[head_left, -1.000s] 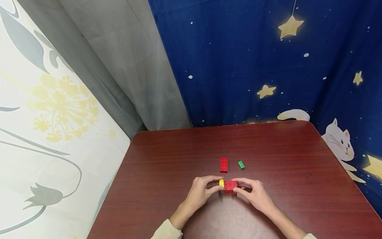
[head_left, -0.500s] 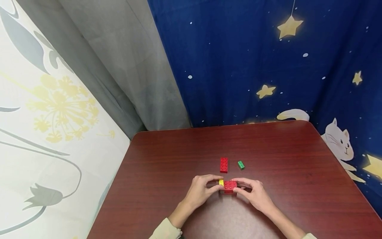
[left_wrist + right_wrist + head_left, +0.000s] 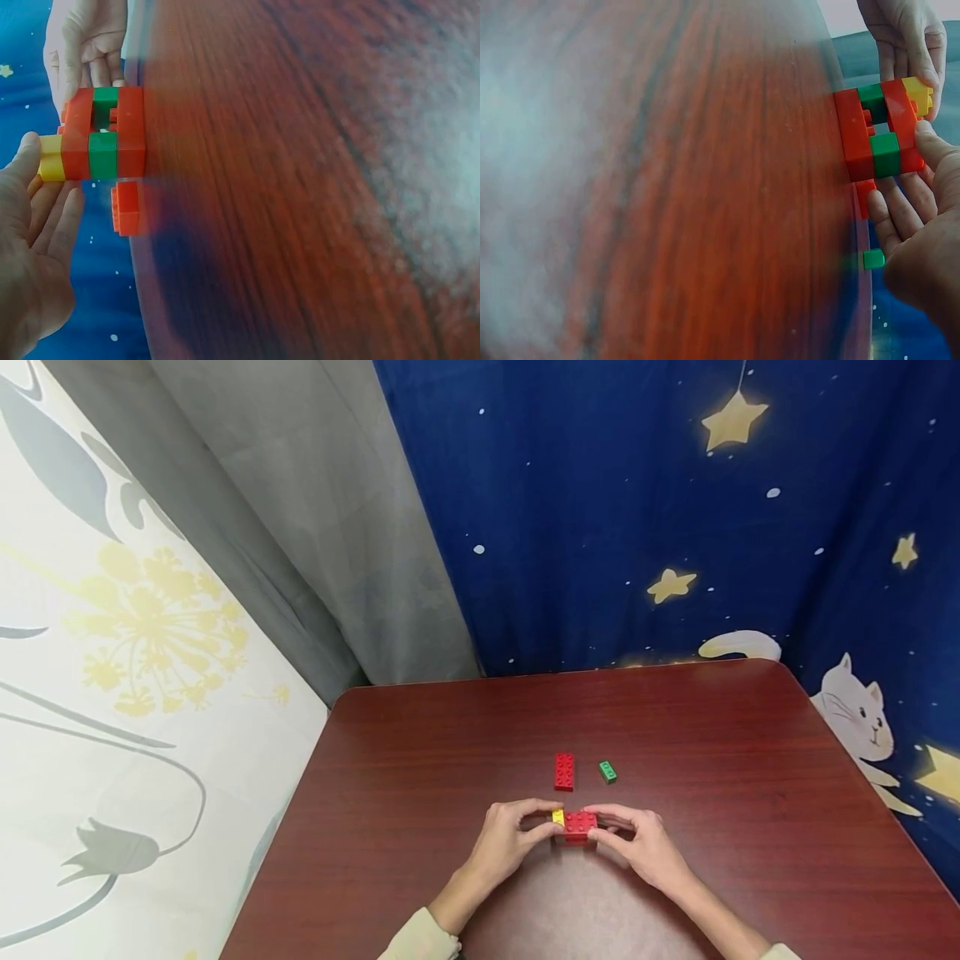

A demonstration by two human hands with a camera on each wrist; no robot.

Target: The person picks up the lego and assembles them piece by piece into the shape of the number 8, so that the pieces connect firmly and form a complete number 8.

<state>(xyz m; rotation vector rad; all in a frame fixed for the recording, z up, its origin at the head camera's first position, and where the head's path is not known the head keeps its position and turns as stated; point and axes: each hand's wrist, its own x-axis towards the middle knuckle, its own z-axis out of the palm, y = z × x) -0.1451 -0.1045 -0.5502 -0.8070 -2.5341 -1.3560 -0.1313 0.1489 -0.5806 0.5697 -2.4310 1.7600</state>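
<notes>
A small stack of toy bricks stands on the table. Its lower red brick [image 3: 131, 139] carries two green bricks [image 3: 103, 156], one at each end with a gap between. An upper red brick [image 3: 582, 823] bridges them, and a yellow brick [image 3: 558, 817] sits on its left end. My left hand [image 3: 504, 839] pinches the yellow brick between thumb and fingers. With thumb and fingertips, my right hand [image 3: 643, 843] holds the right end of the upper red brick. In the head view the green bricks under it are hidden.
Just beyond the stack, a loose red brick [image 3: 564, 772] lies on the dark red-brown table [image 3: 420, 760]. To its right is a small loose green brick [image 3: 607, 772]. Grey and blue curtains [image 3: 585, 527] hang behind the table's far edge.
</notes>
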